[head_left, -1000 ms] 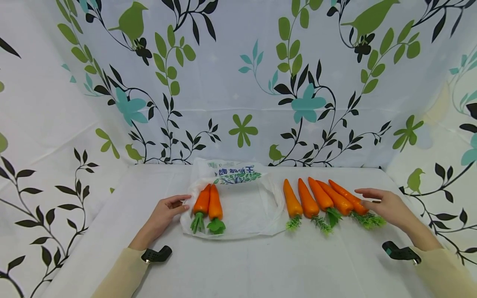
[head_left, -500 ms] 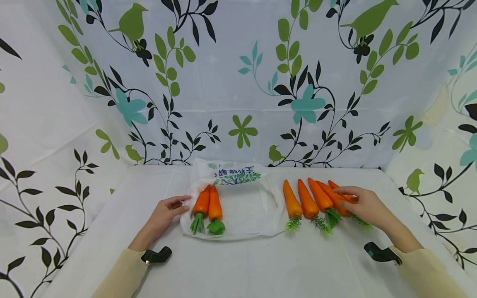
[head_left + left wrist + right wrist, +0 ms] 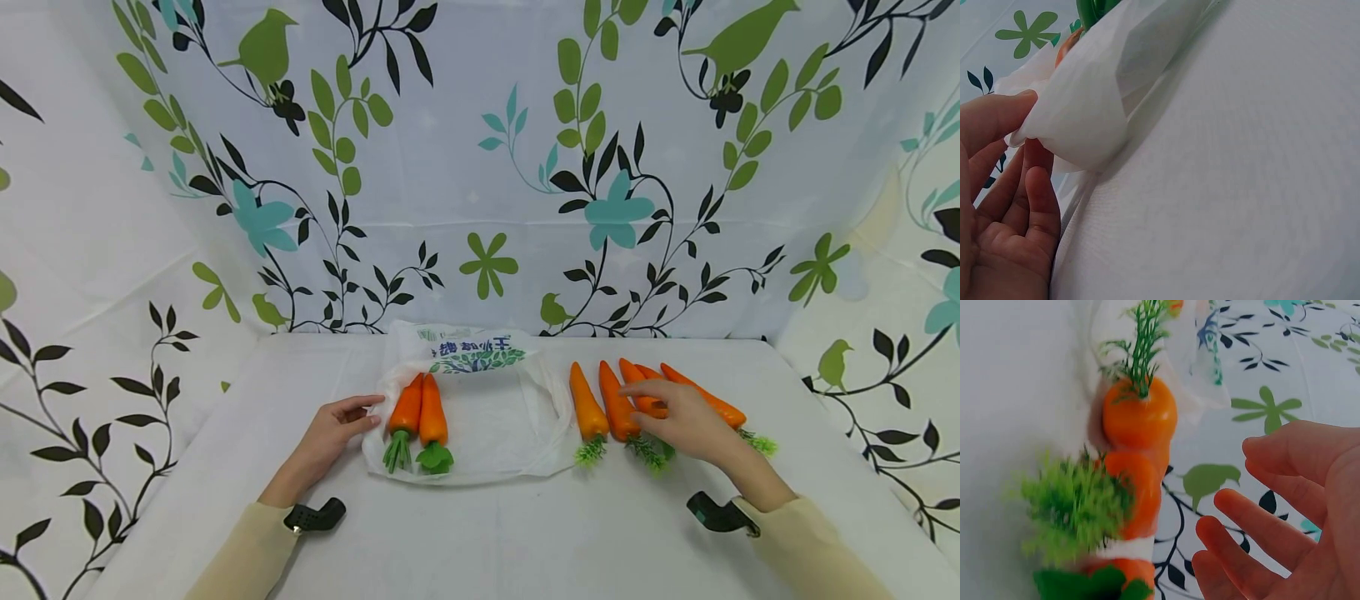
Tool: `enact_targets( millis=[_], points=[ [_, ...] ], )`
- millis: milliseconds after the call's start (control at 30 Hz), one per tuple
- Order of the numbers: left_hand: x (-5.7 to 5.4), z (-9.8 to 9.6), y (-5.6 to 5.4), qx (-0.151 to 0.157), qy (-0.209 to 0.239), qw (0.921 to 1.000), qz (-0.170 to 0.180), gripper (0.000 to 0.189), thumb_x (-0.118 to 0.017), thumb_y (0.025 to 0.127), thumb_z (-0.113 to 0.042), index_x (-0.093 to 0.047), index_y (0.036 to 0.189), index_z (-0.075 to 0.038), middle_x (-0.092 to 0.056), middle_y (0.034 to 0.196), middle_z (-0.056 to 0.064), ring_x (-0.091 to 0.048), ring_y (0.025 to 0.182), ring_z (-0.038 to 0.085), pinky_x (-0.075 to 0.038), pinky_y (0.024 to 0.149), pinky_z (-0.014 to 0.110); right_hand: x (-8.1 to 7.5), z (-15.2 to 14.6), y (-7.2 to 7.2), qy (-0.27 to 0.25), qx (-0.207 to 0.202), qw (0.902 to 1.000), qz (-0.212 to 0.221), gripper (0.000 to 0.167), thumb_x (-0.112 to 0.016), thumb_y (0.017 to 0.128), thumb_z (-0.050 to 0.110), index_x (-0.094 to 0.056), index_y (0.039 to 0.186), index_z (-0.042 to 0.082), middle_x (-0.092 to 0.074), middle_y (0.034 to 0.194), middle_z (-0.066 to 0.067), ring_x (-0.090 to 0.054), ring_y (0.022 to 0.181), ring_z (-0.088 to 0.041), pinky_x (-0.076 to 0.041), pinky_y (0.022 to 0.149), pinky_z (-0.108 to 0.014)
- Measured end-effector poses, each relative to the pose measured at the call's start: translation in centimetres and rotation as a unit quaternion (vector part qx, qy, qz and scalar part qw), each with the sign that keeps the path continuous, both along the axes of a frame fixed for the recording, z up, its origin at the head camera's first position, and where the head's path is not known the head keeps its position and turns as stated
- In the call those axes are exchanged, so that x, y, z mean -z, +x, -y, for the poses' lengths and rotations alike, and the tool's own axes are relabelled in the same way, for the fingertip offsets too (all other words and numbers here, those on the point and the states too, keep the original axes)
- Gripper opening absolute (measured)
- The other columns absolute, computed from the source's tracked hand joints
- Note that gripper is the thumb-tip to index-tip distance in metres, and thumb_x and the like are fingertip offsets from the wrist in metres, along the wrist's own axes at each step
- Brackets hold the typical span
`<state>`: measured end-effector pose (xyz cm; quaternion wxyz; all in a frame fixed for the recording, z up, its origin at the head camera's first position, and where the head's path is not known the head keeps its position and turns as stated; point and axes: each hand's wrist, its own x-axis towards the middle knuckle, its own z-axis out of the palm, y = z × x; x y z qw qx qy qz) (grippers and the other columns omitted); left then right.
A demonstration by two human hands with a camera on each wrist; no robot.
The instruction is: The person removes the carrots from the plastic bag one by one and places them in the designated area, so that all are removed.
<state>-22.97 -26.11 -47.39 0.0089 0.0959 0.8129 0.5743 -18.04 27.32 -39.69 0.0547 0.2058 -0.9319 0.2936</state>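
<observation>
A white plastic bag lies flat, with two orange carrots on its left part, leafy ends toward me. My left hand pinches the bag's left edge between thumb and forefinger, as the left wrist view shows. Right of the bag is a row of several carrots, among them the leftmost carrot and the rightmost carrot. Over the middle of this row is my right hand, hiding parts of the carrots beneath. Its fingers are spread with nothing between them in the right wrist view.
Everything lies on a table with a white cloth. Behind it hangs a curtain printed with leaves and birds. Blue and green print marks the bag's far end. Both wrists wear black devices, including the right wrist device.
My right hand has moved left along the carrot row, from beside the rightmost carrot to over the middle ones. My left hand and the bag have stayed in place.
</observation>
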Motion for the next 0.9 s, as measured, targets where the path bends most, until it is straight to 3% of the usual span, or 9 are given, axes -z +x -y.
enact_targets(
  millis=[233,467,800,900],
  points=[
    [0.0,0.3,-0.1,0.001,-0.003,0.9999,-0.015,0.040,-0.073,0.091,-0.016,-0.066,0.128,-0.001,-0.061,0.113,0.006,-0.049,0.097,0.017,-0.043,0.081,0.020,0.1,3.1,-0.6,-0.023,-0.024,0.9994,-0.006,0.032,-0.071,0.090,0.008,-0.070,0.122,0.009,-0.069,0.115,-0.008,-0.062,0.102,-0.031,-0.052,0.084,-0.050],
    [0.2,0.2,-0.1,0.002,0.004,1.0000,-0.004,0.040,-0.074,0.091,-0.016,-0.067,0.127,-0.002,-0.061,0.109,0.008,-0.050,0.096,0.019,-0.044,0.079,0.021,1.1,6.7,-1.0,-0.051,-0.056,0.9972,-0.003,0.027,-0.068,0.091,0.009,-0.072,0.117,0.012,-0.069,0.105,-0.004,-0.061,0.092,-0.017,-0.053,0.079,-0.035],
    [0.2,0.1,-0.1,0.003,0.000,1.0000,-0.004,0.038,-0.072,0.092,-0.012,-0.066,0.128,-0.001,-0.058,0.102,0.011,-0.049,0.092,0.018,-0.043,0.074,0.021,2.6,13.4,-2.7,-0.102,-0.133,0.9843,0.055,0.026,-0.066,0.095,0.012,-0.070,0.120,0.006,-0.069,0.115,-0.008,-0.062,0.100,-0.019,-0.053,0.085,-0.032],
    [-0.9,-0.3,0.4,0.006,-0.003,1.0000,-0.001,0.037,-0.070,0.093,-0.009,-0.065,0.128,0.002,-0.058,0.103,0.012,-0.049,0.092,0.018,-0.043,0.075,0.021,3.1,15.2,-3.2,-0.106,-0.145,0.9802,0.084,0.027,-0.066,0.096,0.013,-0.070,0.122,0.007,-0.068,0.117,-0.006,-0.061,0.103,-0.019,-0.052,0.088,-0.033]
  ],
)
